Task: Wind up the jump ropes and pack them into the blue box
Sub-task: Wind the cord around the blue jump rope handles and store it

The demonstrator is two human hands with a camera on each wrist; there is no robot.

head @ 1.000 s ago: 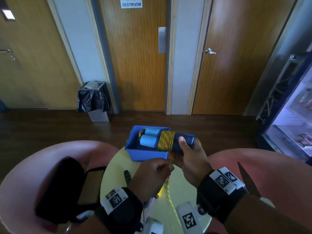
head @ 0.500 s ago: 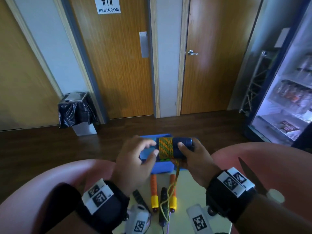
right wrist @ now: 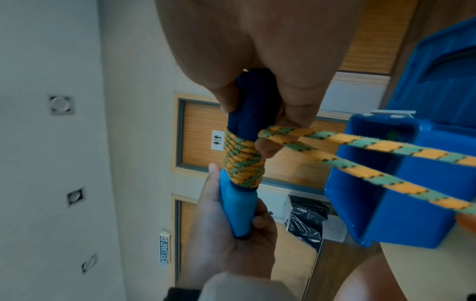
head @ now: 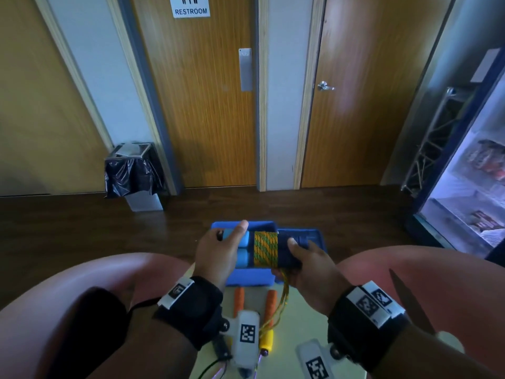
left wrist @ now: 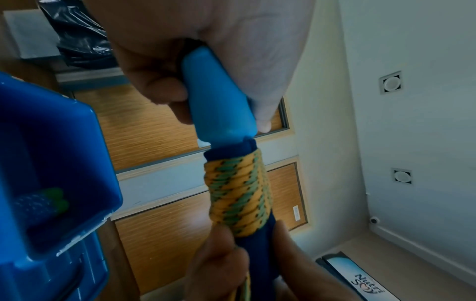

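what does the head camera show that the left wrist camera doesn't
Only the head view shows the orange-handled jump rope lying on the table, and the loose rope tail hanging below the right hand. Only the left wrist view looks into the blue box, where something green lies. Both show the left hand gripping the light blue handle ends and the yellow-green rope wound round them.

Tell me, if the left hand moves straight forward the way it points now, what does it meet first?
Probably the blue box: the left hand, gripping the rope handles, appears just above it, though depth is unclear.
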